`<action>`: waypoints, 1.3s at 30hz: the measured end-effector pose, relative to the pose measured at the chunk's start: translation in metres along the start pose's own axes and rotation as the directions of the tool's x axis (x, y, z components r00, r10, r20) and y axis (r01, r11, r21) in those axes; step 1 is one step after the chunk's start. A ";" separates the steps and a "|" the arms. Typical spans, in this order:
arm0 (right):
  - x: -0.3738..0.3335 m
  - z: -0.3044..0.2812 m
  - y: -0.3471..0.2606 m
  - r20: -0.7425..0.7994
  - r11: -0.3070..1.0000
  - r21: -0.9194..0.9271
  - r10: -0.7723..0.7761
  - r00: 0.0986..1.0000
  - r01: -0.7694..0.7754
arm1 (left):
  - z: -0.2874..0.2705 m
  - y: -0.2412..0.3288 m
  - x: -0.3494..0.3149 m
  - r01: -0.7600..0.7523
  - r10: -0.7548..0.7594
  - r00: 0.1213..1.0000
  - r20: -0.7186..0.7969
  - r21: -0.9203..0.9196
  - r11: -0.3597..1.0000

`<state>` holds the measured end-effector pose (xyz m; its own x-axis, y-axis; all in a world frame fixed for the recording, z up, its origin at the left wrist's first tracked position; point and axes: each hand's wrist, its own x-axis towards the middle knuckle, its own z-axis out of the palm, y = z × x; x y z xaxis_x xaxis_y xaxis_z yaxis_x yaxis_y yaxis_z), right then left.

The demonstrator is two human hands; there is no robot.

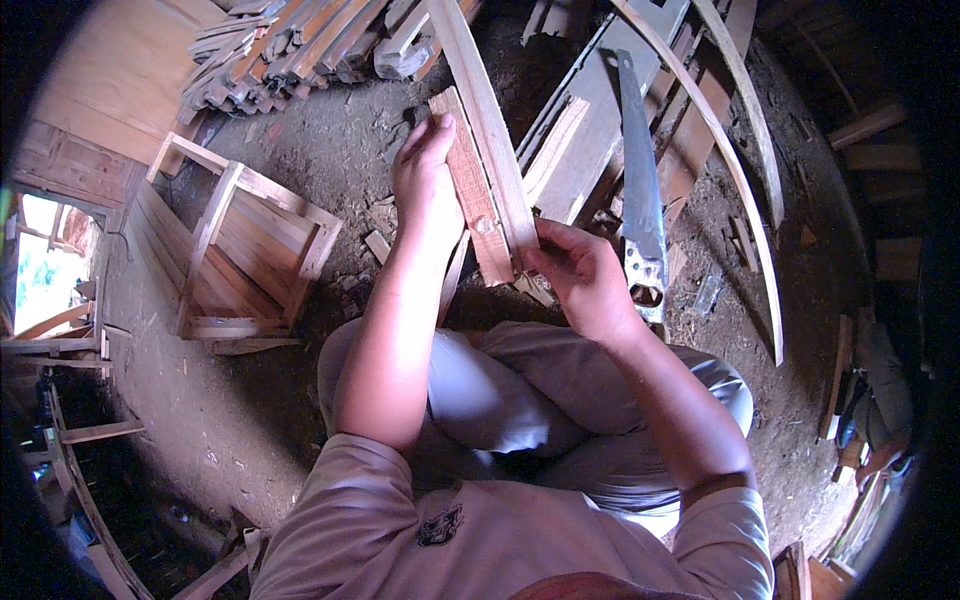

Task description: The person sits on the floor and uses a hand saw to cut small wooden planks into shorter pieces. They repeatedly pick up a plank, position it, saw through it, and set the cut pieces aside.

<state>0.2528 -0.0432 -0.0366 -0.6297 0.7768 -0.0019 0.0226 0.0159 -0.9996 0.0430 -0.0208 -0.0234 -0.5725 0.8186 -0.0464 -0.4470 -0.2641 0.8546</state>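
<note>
My left hand (424, 180) is closed round a short, rough piece of wood (468, 185), thumb lying along its near-left side. Against the right side of that piece runs a long, pale wooden strip (488, 125), which stretches away past the top of the picture. Its near end is pinched by my right hand (585, 277), fingertips at the lower corner. Both pieces are held tilted above my crossed legs. A handsaw (642, 200) lies right of my right hand, handle toward me.
On the left stands a wooden frame box (215, 245) with slats. Stacked timber strips (290, 50) lie at the far left. Under the saw's far end are planks (590, 120), and a long curved strip (740, 180) lies farther right. Offcuts and shavings litter the dirt floor (250, 400).
</note>
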 end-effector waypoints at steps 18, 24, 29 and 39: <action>-0.007 0.015 -0.012 0.262 0.902 -0.297 -0.240 0.935 0.315 | 0.004 -0.001 -0.004 0.165 -0.158 0.985 -0.067 0.116 0.979; -0.007 0.013 -0.012 0.268 0.846 -0.392 -0.271 0.925 0.362 | 0.010 0.008 -0.012 0.162 -0.162 0.987 -0.006 0.058 0.985; -0.006 0.012 -0.012 0.265 0.824 -0.407 -0.306 0.914 0.394 | 0.009 0.012 -0.014 0.158 -0.159 0.987 0.008 0.094 0.983; -0.007 0.011 -0.009 0.227 0.805 -0.431 -0.342 0.912 0.409 | 0.010 0.009 -0.015 0.117 -0.120 0.991 0.059 0.054 0.992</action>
<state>0.2482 -0.0553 -0.0280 -0.7582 0.5602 0.3337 0.0954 0.6015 -0.7931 0.0547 -0.0304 -0.0100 -0.4726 0.8733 -0.1183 -0.4733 -0.1383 0.8700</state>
